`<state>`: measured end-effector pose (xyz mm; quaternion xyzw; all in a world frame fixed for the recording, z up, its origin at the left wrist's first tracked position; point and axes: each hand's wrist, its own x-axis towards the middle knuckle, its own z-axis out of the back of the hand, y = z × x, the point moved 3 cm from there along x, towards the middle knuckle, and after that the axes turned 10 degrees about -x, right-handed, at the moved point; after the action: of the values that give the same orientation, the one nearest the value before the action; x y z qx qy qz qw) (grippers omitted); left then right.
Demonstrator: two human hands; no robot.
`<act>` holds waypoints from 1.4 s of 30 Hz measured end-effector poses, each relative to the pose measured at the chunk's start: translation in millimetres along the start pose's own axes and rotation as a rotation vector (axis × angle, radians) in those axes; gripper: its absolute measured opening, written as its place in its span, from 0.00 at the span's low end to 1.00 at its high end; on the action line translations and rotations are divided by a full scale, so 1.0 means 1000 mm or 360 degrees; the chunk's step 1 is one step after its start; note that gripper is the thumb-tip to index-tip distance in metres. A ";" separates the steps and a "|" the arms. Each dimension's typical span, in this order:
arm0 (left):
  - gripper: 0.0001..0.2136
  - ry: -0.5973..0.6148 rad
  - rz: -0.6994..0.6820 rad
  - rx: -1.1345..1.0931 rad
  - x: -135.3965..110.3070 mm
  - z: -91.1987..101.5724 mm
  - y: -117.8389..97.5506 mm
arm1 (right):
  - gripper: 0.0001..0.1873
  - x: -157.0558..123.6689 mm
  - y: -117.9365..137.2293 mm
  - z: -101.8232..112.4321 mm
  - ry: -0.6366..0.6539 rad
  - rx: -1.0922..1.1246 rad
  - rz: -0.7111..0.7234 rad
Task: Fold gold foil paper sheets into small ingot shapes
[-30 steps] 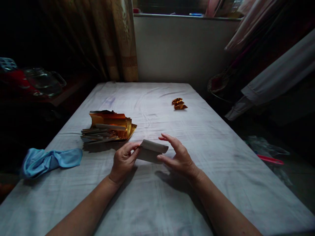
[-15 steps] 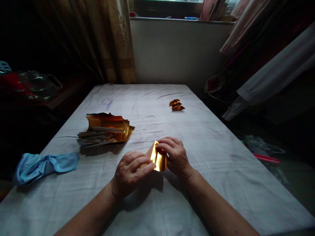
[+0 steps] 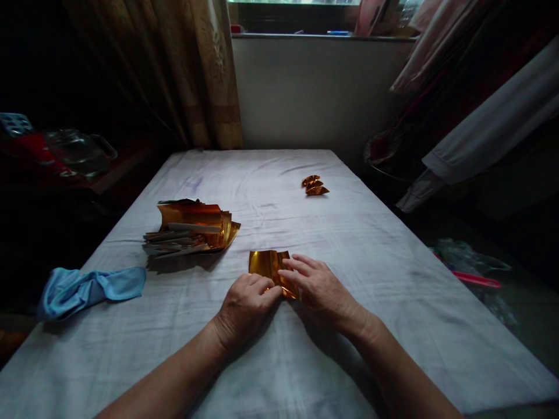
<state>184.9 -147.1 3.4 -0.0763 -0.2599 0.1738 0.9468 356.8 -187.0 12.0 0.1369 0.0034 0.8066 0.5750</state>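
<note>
Gold sheet (image 3: 261,262): glossy, creased foil, lying on rumpled white cloth (image 3: 279,372).
Left hand (image 3: 248,307): grip curled narrow, holding the sheet's near edge.
Right hand (image 3: 322,291): grip wide, straightened fingers against its right side.
Stack (image 3: 192,215): curled gold foil, matte grey backs.

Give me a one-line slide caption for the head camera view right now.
Left hand and right hand on a creased gold sheet, folded gold pieces lying beyond on white cloth.
</note>
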 end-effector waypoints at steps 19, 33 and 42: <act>0.13 0.0373 0.0222 -0.0396 0.032 -0.001 0.076 | 0.15 -0.015 0.019 -0.001 0.0003 -0.0025 -0.0071; 0.08 0.0469 0.0172 -0.0446 0.051 0.001 0.077 | 0.08 -0.011 0.021 -0.009 -0.0241 -0.0318 0.0145; 0.14 0.0472 0.0205 -0.0450 0.034 0.002 0.081 | 0.09 -0.022 -0.004 -0.004 -0.0213 -0.0426 0.0072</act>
<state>187.3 -58.9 2.1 -0.2496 -0.1342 0.1827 0.9414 365.8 -205.2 2.9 0.1126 -0.1457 0.8017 0.5687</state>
